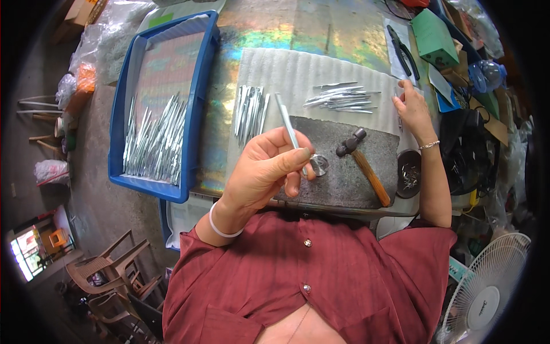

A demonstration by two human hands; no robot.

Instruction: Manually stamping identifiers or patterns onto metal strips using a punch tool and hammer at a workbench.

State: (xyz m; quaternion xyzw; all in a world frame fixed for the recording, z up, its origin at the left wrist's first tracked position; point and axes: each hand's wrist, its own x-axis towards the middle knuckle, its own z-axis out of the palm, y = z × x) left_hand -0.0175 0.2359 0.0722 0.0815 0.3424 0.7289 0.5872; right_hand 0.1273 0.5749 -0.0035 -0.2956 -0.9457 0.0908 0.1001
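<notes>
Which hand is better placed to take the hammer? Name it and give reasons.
Probably the right hand: the left hand is pinching a rod, and the hammer's handle slants toward the person's right. I can't tell whether the right hand holds anything.

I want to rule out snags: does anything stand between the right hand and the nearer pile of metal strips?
Nothing visible does. Foam sheet shows in the gap between the right hand and the pile of metal strips. The hammer lies closer to the person's body, off that line.
</notes>
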